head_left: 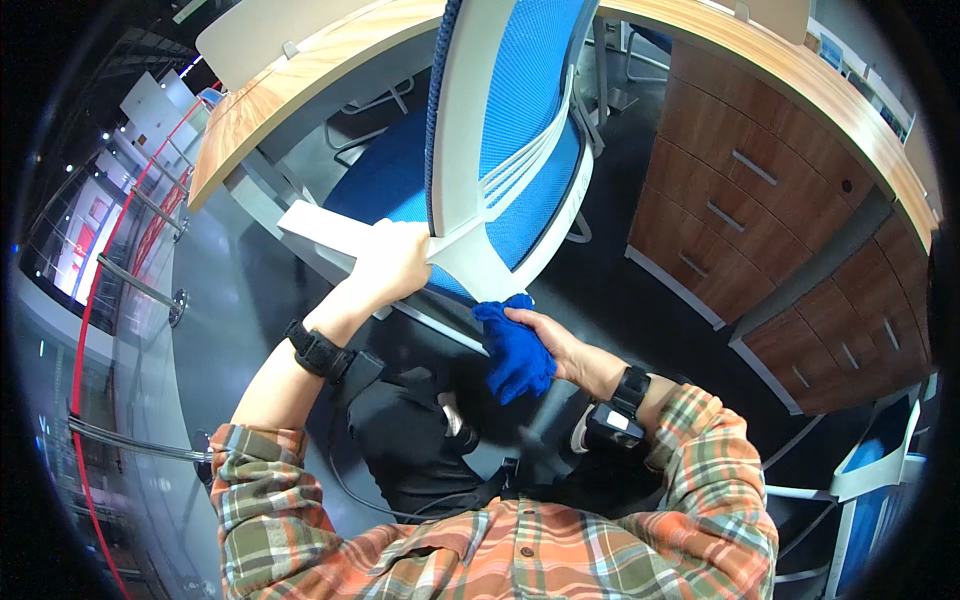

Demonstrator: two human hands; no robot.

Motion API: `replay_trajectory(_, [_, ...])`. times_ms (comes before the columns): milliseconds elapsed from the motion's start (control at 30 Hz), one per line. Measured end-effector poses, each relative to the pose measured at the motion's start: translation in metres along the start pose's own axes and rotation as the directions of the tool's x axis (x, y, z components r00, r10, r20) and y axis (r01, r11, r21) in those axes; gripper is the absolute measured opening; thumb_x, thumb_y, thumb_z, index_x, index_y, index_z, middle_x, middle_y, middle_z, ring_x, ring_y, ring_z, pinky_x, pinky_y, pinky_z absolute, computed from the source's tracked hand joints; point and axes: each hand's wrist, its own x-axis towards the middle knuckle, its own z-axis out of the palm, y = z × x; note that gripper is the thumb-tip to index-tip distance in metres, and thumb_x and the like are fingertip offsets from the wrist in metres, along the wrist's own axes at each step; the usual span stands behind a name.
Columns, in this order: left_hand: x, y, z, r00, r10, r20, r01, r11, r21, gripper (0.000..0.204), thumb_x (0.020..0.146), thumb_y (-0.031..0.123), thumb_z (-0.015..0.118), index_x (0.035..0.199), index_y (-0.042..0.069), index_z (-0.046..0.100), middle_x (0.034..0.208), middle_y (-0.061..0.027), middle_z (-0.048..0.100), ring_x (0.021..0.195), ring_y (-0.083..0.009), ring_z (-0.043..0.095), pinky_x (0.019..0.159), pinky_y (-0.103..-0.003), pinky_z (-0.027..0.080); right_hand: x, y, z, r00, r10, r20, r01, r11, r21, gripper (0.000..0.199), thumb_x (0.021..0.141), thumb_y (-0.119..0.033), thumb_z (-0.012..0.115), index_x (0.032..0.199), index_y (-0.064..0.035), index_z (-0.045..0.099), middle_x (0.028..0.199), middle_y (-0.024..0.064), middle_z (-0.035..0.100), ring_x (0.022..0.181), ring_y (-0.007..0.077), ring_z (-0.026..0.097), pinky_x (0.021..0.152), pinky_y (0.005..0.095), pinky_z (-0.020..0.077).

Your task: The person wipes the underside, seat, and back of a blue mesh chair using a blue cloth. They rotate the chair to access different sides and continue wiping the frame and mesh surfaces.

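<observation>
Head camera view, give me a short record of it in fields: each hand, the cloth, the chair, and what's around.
left hand: the left hand grips the white frame of the office chair at the base of its backrest
right hand: the right hand holds a blue cloth at the lower edge of the backrest frame
chair: blue mesh back, white frame, blue seat, pushed toward a wooden desk
surroundings: wooden drawer units to the right; a second blue and white chair at lower right; dark floor
</observation>
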Motion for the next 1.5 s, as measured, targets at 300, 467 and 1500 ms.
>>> replay_trajectory(300, [-0.001, -0.023, -0.004, 0.995, -0.057, 0.077, 0.059, 0.998, -0.023, 0.022, 0.070, 0.007, 0.064, 0.089, -0.006, 0.064, 0.086, -0.0245, 0.065, 0.083, -0.0389, 0.066, 0.076, -0.043, 0.053, 0.048, 0.009, -0.026, 0.976, -0.210, 0.054, 0.215, 0.968, -0.126, 0.097, 0.079, -0.032, 0.079, 0.149, -0.0058, 0.017, 0.133, 0.0203, 0.048, 0.118, 0.0323, 0.055, 0.094, 0.0497, 0.0509])
replay_trajectory(467, [-0.006, -0.028, 0.000, 0.996, -0.013, 0.086, 0.012, 1.000, 0.013, 0.039, 0.070, 0.018, 0.073, 0.101, -0.002, 0.061, 0.094, -0.0201, 0.063, 0.094, -0.0355, 0.061, 0.087, -0.043, 0.047, 0.055, 0.012, -0.016, 0.946, -0.316, -0.076, 0.287, 0.921, -0.265, 0.111, 0.070, -0.022, 0.085, 0.148, -0.0003, 0.009, 0.135, 0.0236, 0.045, 0.116, 0.0345, 0.057, 0.094, 0.0472, 0.0526])
replay_trajectory(1500, [-0.039, -0.007, 0.004, 0.988, 0.083, -0.127, -0.068, 0.991, 0.117, 0.019, 0.075, 0.022, 0.067, 0.083, 0.006, 0.061, 0.081, -0.0115, 0.060, 0.083, -0.0293, 0.058, 0.079, -0.040, 0.042, -0.057, -0.009, -0.077, 0.857, -0.482, -0.181, 0.181, 0.611, -0.771, 0.073, 0.074, -0.026, 0.081, 0.131, 0.0035, 0.047, 0.118, 0.0162, 0.061, 0.106, 0.0237, 0.061, 0.095, 0.0352, 0.0485])
